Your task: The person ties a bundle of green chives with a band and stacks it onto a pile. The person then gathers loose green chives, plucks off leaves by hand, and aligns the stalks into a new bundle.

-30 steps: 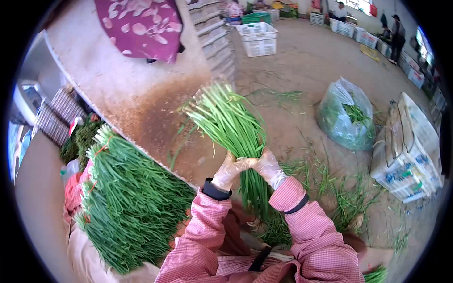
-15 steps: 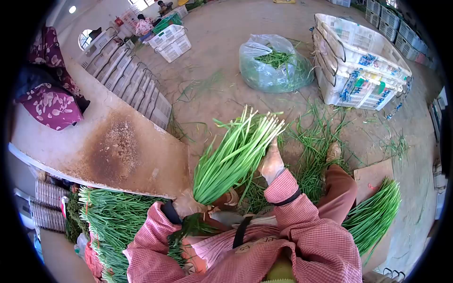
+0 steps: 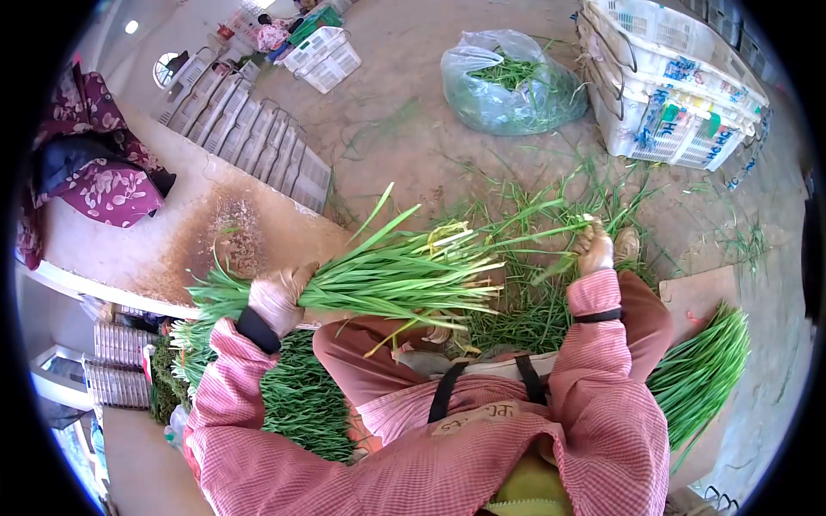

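Beyond the dusty floor (image 3: 404,159) I see ribbed pale plastic crates (image 3: 675,86). In the head view my left hand (image 3: 277,299), thinly gloved, is closed around a long green-leaved bundle (image 3: 391,273) over my lap; my right (image 3: 592,249) pinches a few loose stalks (image 3: 551,230).

The sleeves (image 3: 607,344) are pink-checked, the trousers (image 3: 366,348) reddish-brown, the straps (image 3: 447,391) black.
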Demonstrator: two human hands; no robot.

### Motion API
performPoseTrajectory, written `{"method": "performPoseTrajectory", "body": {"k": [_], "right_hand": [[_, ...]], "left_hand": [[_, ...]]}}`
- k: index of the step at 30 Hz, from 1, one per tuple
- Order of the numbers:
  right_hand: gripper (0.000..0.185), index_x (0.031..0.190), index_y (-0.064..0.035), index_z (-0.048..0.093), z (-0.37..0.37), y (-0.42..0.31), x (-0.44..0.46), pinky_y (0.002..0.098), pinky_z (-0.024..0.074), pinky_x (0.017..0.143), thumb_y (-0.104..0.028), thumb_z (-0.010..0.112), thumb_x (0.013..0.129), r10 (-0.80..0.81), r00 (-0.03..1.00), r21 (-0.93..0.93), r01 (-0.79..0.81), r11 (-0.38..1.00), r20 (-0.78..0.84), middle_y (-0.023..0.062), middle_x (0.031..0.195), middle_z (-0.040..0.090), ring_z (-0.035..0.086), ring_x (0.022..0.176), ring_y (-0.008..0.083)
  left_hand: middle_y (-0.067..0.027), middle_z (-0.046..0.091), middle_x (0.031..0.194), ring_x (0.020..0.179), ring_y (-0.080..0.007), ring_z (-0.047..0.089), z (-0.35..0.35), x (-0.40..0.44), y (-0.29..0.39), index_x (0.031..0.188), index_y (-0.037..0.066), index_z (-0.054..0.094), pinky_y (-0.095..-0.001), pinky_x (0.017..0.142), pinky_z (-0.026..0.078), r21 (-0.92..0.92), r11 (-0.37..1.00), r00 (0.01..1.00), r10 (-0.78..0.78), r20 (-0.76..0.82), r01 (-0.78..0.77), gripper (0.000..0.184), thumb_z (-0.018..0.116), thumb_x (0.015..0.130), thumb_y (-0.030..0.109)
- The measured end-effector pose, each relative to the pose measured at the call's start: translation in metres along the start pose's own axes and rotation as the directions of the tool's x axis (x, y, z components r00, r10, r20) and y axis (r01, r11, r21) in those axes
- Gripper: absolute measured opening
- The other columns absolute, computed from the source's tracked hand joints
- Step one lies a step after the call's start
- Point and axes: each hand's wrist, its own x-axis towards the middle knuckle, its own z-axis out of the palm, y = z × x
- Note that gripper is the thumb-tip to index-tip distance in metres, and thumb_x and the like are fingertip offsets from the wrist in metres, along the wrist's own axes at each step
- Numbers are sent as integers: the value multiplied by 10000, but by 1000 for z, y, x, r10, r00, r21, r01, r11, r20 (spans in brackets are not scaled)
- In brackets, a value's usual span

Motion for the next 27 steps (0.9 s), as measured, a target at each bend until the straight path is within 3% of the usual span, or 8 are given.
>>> {"method": "performPoseTrajectory", "body": {"k": [5,8,9,14,15,17,19,27], "right_hand": [[247,1008,-69,550,-39,-43,-9,196,370,402,-267,531,862,-127,936,-632,318,707,329,-30,629,525,453,460,56],[798,1321,-184,318,23,-20,-85,353,369,945,-171,735,641,-27,579,-525,758,387,815,99,1349,289,355,1201,252],[974,1360,-205,203,41,-12,-105,384,341,978,-233,774,571,18,476,-475,879,-36,879,131,1416,139,248,1270,302],[689,1272,-180,394,99,26,-148,386,447,837,-180,704,658,397,376,-241,905,-349,837,144,1250,430,485,1076,289],[689,1272,-180,394,95,35,-138,386,447,837,-180,704,658,392,372,-239,907,-347,842,144,1250,430,485,1076,289],[479,1159,-138,520,84,56,-117,351,452,796,-57,648,704,73,274,-277,856,436,959,104,1053,572,545,953,232],[346,1082,-48,553,78,54,-124,300,436,818,-2,614,744,149,404,-385,602,700,903,72,1012,593,540,936,158],[395,1173,-3,467,39,27,-91,287,455,818,-100,581,808,600,295,-633,20,774,743,102,1093,550,533,986,180]], "left_hand": [[-45,521,739,650,-241,539,-18,17,-19,1122,138,503,-369,579,437,414,900,978,189,-86,-138,503,615,634,190],[-49,526,755,649,-237,541,-32,34,-15,1200,150,461,-357,578,441,391,886,925,337,-175,-249,566,598,651,160],[-62,540,781,657,-244,554,-43,38,-5,1272,161,401,-358,582,450,366,904,951,283,-122,-222,660,599,644,113],[-115,586,975,766,-263,600,-65,60,10,1295,155,378,-358,652,478,150,944,945,309,-103,-292,709,596,633,23],[-125,580,1020,827,-255,600,-70,61,8,1277,129,400,-323,705,476,-16,974,973,226,49,-225,642,589,674,20],[-135,575,1066,888,-247,601,-78,66,5,1260,103,421,-288,758,475,-157,980,966,155,207,-124,574,582,716,18],[-104,587,1075,949,-196,576,-78,70,7,1246,109,443,-269,824,445,-396,918,918,177,355,-23,572,551,707,-50],[-78,601,1054,916,-113,550,-56,79,24,1228,66,461,-237,796,436,-496,762,677,104,729,417,666,564,612,-166]]}}
